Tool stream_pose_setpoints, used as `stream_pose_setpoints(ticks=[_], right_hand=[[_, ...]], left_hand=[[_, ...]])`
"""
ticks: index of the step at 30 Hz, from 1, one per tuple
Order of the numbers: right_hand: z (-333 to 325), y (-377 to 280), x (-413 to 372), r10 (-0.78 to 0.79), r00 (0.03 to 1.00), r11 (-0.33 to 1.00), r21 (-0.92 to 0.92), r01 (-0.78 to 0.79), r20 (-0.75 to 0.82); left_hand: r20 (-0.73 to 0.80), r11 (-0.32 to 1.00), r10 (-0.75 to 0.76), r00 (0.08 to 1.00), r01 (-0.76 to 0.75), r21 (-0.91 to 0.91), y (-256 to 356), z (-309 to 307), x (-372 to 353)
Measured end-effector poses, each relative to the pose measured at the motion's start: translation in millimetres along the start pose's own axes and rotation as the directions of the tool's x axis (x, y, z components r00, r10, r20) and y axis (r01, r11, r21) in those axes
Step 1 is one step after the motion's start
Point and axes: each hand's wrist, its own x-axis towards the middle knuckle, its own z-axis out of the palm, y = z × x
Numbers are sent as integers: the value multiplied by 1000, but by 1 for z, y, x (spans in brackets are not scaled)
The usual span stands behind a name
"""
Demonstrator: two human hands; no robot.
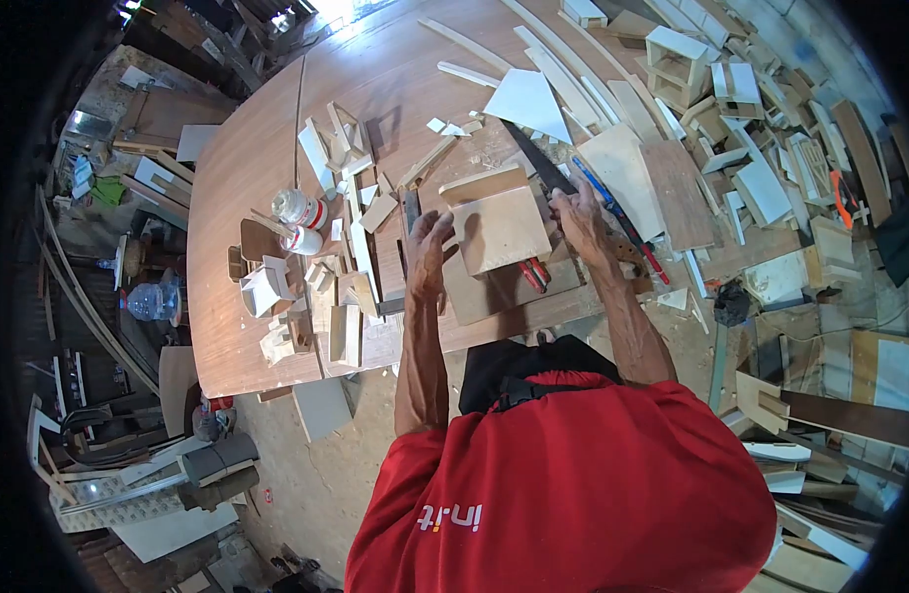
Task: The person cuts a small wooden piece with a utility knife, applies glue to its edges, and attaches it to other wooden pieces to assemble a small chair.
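Observation:
A small open wooden box (506, 231) with raised sides sits between my hands near the table's front edge. My left hand (430, 249) is just left of it, fingers apart and slightly bent, holding nothing. On the other side, my right hand (579, 219) is open, fingertips close to the box's right edge and the lower end of a dark saw blade (539, 158). Red-handled pliers (535, 277) poke out below the box, over a flat board (474, 299). Right of my right hand lies a long blue, black and red tool (601, 190).
Two white jars (302, 210) and a brown container (263, 239) stand on the table's left part. Wood offcuts (346, 331) lie near them. Long strips (563, 84) and white panels (529, 103) cover the far right. Scrap wood (766, 188) is piled beyond the right edge.

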Motion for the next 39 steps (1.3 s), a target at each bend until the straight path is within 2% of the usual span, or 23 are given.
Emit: stream_pose_setpoints(ticks=[2, 4, 7, 10, 13, 18, 25, 27, 30, 39], right_hand=[[1, 5, -6, 4, 1000, 999, -32, -3, 3], [-1, 1, -12, 3, 1000, 998, -66, -3, 6], [3, -2, -22, -11, 999, 987, -162, 16, 33], [7, -6, -30, -97, 995, 978, -191, 89, -34], [7, -7, -32, -37, 999, 990, -135, 37, -4], [6, -9, -35, -49, 998, 999, -19, 50, 42], [7, 1, -33, -70, 992, 998, 17, 68, 101], [9, 2, -33, -128, 989, 990, 72, 123, 72], [9, 4, -33, -106, 991, 988, 118, 97, 79], [8, 6, -33, -142, 987, 990, 35, 140, 70]], left_hand=[[-50, 999, 9, 999, -7, 45, -1, 3, -13], [23, 999, -51, 998, 51, 4, -6, 2, -14], [29, 998, -48, 998, 49, -44, -14, 1, -15], [50, 995, -54, 997, 57, -80, -11, 5, -16], [56, 991, -70, 996, 76, -109, -11, 6, -16], [64, 985, -95, 993, 103, -135, -18, 2, -10], [91, 986, -114, 989, 124, -115, -21, -1, -9], [82, 985, -100, 992, 110, -136, -20, 0, -8], [106, 992, -109, 988, 114, -47, -20, -2, -6], [127, 990, -96, 987, 108, -92, -22, -3, -5]])
